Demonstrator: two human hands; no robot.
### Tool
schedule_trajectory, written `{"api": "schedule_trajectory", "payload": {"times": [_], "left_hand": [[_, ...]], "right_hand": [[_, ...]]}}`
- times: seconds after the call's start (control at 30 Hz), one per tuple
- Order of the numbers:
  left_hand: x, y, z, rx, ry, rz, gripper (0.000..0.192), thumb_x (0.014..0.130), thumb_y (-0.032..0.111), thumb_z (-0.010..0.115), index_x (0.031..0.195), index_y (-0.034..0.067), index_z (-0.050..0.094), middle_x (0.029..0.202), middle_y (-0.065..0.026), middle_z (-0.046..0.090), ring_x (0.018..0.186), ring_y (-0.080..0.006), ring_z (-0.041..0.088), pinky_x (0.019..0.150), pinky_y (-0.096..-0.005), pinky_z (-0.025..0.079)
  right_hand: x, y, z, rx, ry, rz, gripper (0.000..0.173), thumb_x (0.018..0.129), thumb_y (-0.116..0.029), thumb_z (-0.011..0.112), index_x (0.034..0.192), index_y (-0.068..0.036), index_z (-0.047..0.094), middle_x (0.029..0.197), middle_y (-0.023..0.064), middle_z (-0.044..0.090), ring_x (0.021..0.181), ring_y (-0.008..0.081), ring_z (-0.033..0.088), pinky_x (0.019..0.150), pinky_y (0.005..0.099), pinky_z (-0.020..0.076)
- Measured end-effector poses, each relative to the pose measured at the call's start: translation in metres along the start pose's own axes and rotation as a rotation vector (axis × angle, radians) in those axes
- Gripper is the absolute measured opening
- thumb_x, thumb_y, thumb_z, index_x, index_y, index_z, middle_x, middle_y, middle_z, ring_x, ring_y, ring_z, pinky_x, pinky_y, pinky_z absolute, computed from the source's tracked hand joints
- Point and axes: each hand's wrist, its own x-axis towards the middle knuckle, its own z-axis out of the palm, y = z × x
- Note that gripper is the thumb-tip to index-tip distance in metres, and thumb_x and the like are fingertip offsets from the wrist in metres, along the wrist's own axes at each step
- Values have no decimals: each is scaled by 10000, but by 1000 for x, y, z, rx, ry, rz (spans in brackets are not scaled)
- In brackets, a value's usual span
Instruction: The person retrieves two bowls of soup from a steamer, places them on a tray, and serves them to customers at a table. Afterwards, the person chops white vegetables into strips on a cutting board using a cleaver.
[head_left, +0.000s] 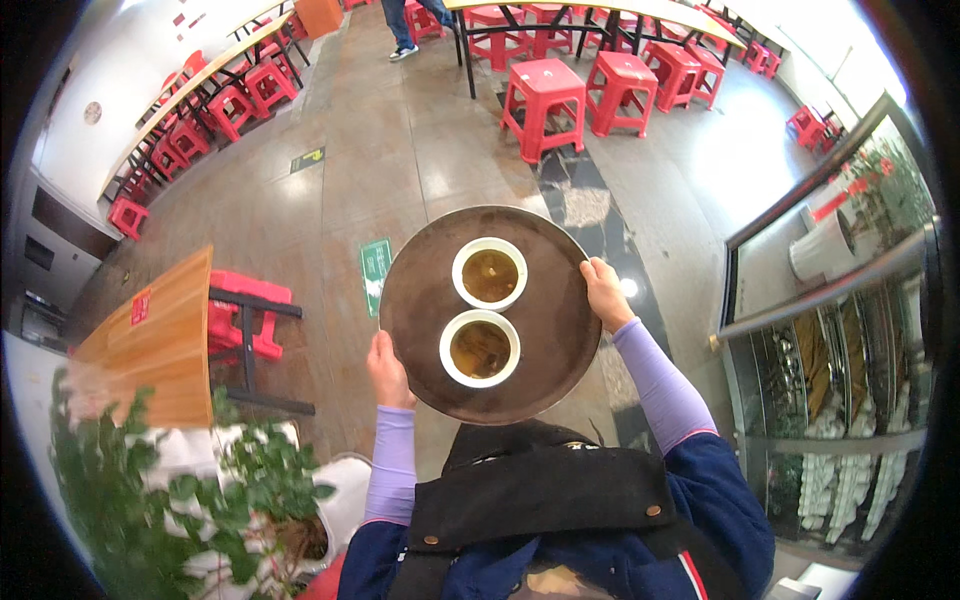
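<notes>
A round brown serving tray (555, 330) is held level in front of me by both hands. My left hand (390, 373) grips its left rim, and my right hand (606, 292) grips the right rim, higher up in the picture. Two white bowls of brownish soup stand on the tray, one nearer to me (480, 349) and one just beyond it (490, 274), their rims close together. Pale pieces show in the liquid. The undersides of the tray and most of my fingers are hidden.
A wooden table (169, 337) with red stools is at left, beside a leafy potted plant (277, 480). A glass-fronted cabinet (832, 442) stands right. Ahead are red plastic stools (545, 105) by a long table (600, 9), and a person's legs (401, 26).
</notes>
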Motion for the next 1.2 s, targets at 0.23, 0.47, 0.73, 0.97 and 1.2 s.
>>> {"api": "schedule_trajectory", "payload": {"times": [0.23,0.47,0.73,0.97,1.2], "left_hand": [[226,61,96,75,37,-15,392,1032,285,418,1178,-57,543,1118,-80,593,1016,-145,538,911,-303,434],[458,101,187,12,-28,-7,445,1004,334,452,1203,-52,554,1139,-132,597,1043,-225,554,942,-346,427],[693,149,302,38,1,-64,428,1013,313,448,1195,-59,556,1180,-109,593,1073,-186,547,951,-329,423],[925,178,391,-39,-55,-65,442,1026,263,434,1253,-112,489,1240,-130,564,1135,-178,523,985,-298,405],[1160,207,457,148,-23,-64,469,1005,371,441,1281,3,528,1226,-100,569,1138,-203,511,998,-354,390]], "right_hand": [[243,-28,89,77,26,-39,297,945,-239,486,849,41,510,764,243,523,715,375,473,673,432,392],[464,-67,157,65,14,19,296,941,-240,494,853,41,521,762,239,540,720,363,505,685,431,401],[720,-103,235,43,-8,45,303,949,-235,480,889,53,552,771,244,567,745,348,553,700,414,426],[942,-135,311,89,-3,82,301,947,-235,489,900,55,551,775,229,562,729,300,536,697,394,427],[1160,-166,400,103,14,78,290,945,-224,488,835,44,506,706,177,511,688,245,479,660,395,401]]}}
